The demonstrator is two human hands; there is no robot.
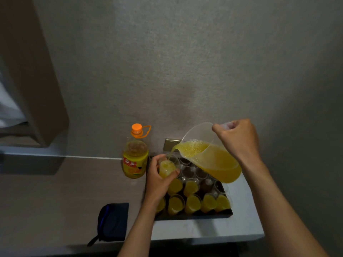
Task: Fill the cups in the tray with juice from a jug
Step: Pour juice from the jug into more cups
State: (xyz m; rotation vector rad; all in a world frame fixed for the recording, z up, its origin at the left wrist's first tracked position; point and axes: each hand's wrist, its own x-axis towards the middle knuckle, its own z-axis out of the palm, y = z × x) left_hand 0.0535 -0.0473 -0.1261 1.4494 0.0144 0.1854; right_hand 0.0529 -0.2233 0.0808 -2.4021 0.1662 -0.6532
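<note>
Two hands over a dark tray (193, 217) near the counter's (55, 191) right front corner. Left hand (157, 180) curled around a clear cup (168, 166), fingers closed on its wall, cup lifted above the tray's far left corner and partly full of juice. Right hand (239, 138) clenched on the handle of a clear jug (209, 154), tipped leftward with its spout just above the held cup's rim. Thin yellow stream (171, 152) running from spout into cup. Jug roughly half full, froth at the surface near the lip. In the tray, a front row of cups filled with yellow juice (193, 204), two more filled ones in the next row (191, 186), and empty clear cups (201, 173) behind, toward the wall, partly hidden under the jug. Just left of the tray, at the counter's back edge, an upright juice bottle (135, 154) with an orange cap, touching nothing visible. Near the counter's front edge, left of the left forearm, a dark blue pouch (113, 221) lying flat.
</note>
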